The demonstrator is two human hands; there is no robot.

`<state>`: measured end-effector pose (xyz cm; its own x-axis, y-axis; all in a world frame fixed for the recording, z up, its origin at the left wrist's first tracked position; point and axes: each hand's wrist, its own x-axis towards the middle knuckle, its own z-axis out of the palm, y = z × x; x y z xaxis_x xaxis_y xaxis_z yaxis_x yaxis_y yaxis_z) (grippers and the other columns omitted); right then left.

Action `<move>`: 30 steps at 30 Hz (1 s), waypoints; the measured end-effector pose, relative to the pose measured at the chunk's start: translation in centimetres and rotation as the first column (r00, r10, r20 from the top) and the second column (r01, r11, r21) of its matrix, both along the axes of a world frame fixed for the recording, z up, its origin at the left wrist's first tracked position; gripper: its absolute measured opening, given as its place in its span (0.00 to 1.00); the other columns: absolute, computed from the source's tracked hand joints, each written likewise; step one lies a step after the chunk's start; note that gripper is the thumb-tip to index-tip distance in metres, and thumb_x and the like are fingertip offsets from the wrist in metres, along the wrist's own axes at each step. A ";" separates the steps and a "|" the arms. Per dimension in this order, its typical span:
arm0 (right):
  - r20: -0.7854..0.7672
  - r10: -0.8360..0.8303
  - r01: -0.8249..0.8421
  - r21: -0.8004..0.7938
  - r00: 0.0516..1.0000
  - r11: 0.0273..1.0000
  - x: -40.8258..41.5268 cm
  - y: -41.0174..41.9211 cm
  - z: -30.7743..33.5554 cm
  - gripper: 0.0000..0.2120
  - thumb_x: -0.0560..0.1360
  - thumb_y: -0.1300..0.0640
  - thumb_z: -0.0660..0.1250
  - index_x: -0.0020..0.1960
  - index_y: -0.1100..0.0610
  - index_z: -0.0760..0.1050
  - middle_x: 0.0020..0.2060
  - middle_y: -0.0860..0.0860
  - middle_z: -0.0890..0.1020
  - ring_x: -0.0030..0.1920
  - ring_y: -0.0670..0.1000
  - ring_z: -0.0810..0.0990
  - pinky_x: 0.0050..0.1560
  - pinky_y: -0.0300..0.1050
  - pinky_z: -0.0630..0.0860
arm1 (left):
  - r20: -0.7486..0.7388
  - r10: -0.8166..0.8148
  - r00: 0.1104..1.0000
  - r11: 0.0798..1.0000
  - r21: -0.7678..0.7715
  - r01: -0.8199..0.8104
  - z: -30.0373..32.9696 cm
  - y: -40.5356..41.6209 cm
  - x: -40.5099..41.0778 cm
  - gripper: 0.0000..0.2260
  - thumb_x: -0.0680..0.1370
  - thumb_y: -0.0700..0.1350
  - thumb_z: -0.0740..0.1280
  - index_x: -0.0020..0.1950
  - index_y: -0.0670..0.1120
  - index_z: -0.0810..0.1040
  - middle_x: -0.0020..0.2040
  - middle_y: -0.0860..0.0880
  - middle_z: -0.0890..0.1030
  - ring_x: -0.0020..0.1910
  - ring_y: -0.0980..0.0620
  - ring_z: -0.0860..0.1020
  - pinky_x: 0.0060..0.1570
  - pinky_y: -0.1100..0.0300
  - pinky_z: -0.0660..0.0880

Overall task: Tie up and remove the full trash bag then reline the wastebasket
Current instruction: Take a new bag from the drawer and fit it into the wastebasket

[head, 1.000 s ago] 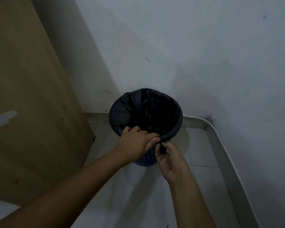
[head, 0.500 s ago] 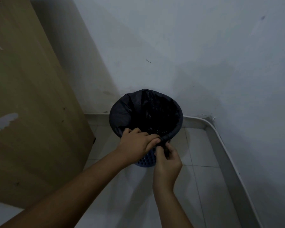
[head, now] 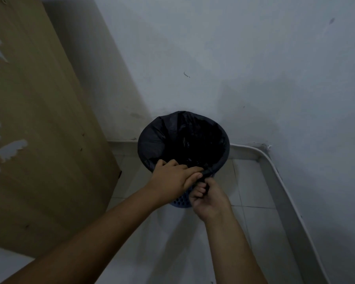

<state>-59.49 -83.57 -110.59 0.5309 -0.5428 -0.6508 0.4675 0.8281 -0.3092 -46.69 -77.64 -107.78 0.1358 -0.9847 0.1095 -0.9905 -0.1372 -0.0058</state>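
Head view
Wastebasket (head: 179,202): a round blue bin with a pattern of small holes in its side, standing upright on the floor in the corner of the room, close to both walls.
Trash bag (head: 152,140): a black liner sitting inside the wastebasket, its top folded over the rim all the way round; the inside is too dark to tell what it holds.
Left hand (head: 173,177): lies palm down on the near edge of the rim, fingers curled over the folded bag; its grip is closed on the plastic there.
Right hand (head: 208,198): just below and touching the left one, on the outside of the wastebasket, with fingers (head: 199,190) bent tight and pinching a twisted bit of the bag's edge where it hangs off the rim; that grip is closed too.
Arms: both bare forearms reach in from the bottom of the view and meet at the near side of the bin.
Floor (head: 258,232): pale square tiles, dim in this light.
Wall (head: 254,68): light painted plaster behind and to the right of the bin, with a small dark scratch above it.
Skirting (head: 279,185): a white strip running along the base of the wall and curving round the corner.
Wooden panel (head: 39,130): a tan board filling the left side, with patches of its surface peeled away.
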 end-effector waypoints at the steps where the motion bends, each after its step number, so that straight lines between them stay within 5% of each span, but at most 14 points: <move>1: -0.016 0.033 -0.033 -0.013 0.999 0.999 -0.2 -0.1 0.3 0.12 0.86 0.58 0.60 0.46 0.59 0.76 0.28 0.49 0.74 0.27 0.43 0.68 0.25 0.35 0.66 | -0.007 -0.002 1.000 1.000 0.005 0.002 0.0 0.1 0.0 0.29 0.81 0.67 0.35 0.76 0.68 0.65 0.58 0.58 0.83 0.59 0.50 0.76 0.53 0.50 0.64; 4: -0.026 0.008 -0.009 -0.061 1.000 0.998 -0.4 0.4 0.9 0.11 0.86 0.59 0.63 0.59 0.64 0.81 0.49 0.57 0.87 0.49 0.52 0.85 0.43 0.43 0.82 | -0.027 0.001 1.000 1.000 0.020 -0.001 0.4 -0.1 0.0 0.29 0.81 0.68 0.35 0.76 0.68 0.65 0.59 0.59 0.82 0.59 0.50 0.76 0.55 0.49 0.65; 6: -0.007 -0.079 0.078 -0.101 0.997 0.992 -0.4 0.6 0.4 0.13 0.86 0.62 0.63 0.67 0.66 0.78 0.60 0.62 0.85 0.60 0.57 0.85 0.52 0.50 0.86 | -0.041 0.006 0.999 1.000 0.031 -0.004 0.6 -0.2 0.0 0.28 0.81 0.68 0.36 0.75 0.69 0.66 0.59 0.59 0.82 0.60 0.50 0.76 0.56 0.49 0.66; 10: -0.170 -0.280 0.230 -0.264 0.945 0.937 0.1 1.2 -0.4 0.11 0.84 0.66 0.66 0.66 0.66 0.76 0.60 0.65 0.84 0.52 0.58 0.88 0.47 0.48 0.88 | -0.042 0.005 0.999 0.999 0.039 -0.004 0.7 -0.2 0.1 0.26 0.82 0.67 0.39 0.75 0.69 0.67 0.58 0.59 0.82 0.60 0.50 0.75 0.55 0.49 0.65; 13: -0.382 -0.367 0.119 -0.538 0.848 0.835 0.7 3.8 0.1 0.09 0.86 0.60 0.64 0.54 0.58 0.83 0.47 0.55 0.89 0.44 0.50 0.89 0.46 0.47 0.87 | -0.062 0.017 0.998 0.998 0.065 -0.013 0.9 -0.3 0.2 0.25 0.83 0.67 0.41 0.75 0.69 0.67 0.59 0.59 0.82 0.62 0.50 0.75 0.56 0.49 0.64; 15: -0.459 -0.431 0.001 -0.684 0.777 0.730 1.0 5.4 -0.3 0.08 0.85 0.54 0.67 0.56 0.53 0.84 0.45 0.47 0.89 0.45 0.44 0.88 0.48 0.46 0.85 | -0.084 0.023 0.996 0.995 0.095 -0.015 1.0 -0.5 0.3 0.23 0.85 0.66 0.43 0.76 0.69 0.66 0.60 0.59 0.81 0.62 0.49 0.74 0.55 0.49 0.62; 21: -0.521 -0.423 -0.267 -0.807 0.741 0.526 -1.0 4.0 -2.1 0.11 0.86 0.48 0.64 0.57 0.50 0.83 0.47 0.44 0.86 0.48 0.41 0.84 0.46 0.40 0.80 | -0.136 0.016 0.991 0.993 0.120 0.001 1.1 -0.4 0.5 0.23 0.85 0.67 0.45 0.77 0.68 0.65 0.67 0.59 0.78 0.66 0.48 0.72 0.59 0.48 0.64; 26: -0.426 -0.148 -0.154 -0.596 0.892 0.788 -1.1 2.3 -0.8 0.14 0.87 0.55 0.61 0.45 0.55 0.78 0.29 0.43 0.77 0.34 0.47 0.72 0.38 0.44 0.69 | -0.097 0.011 0.995 0.995 0.104 -0.001 0.8 -0.1 0.9 0.26 0.83 0.68 0.43 0.76 0.64 0.68 0.68 0.60 0.78 0.67 0.49 0.71 0.61 0.48 0.66; 30: -0.086 0.027 -0.042 -0.177 0.996 0.983 -0.5 1.7 -0.1 0.16 0.87 0.55 0.60 0.40 0.55 0.71 0.26 0.46 0.65 0.24 0.45 0.61 0.25 0.39 0.61 | -0.132 0.003 0.991 0.997 0.070 0.007 0.8 0.0 0.8 0.26 0.85 0.65 0.42 0.75 0.61 0.71 0.67 0.58 0.79 0.67 0.48 0.71 0.63 0.49 0.66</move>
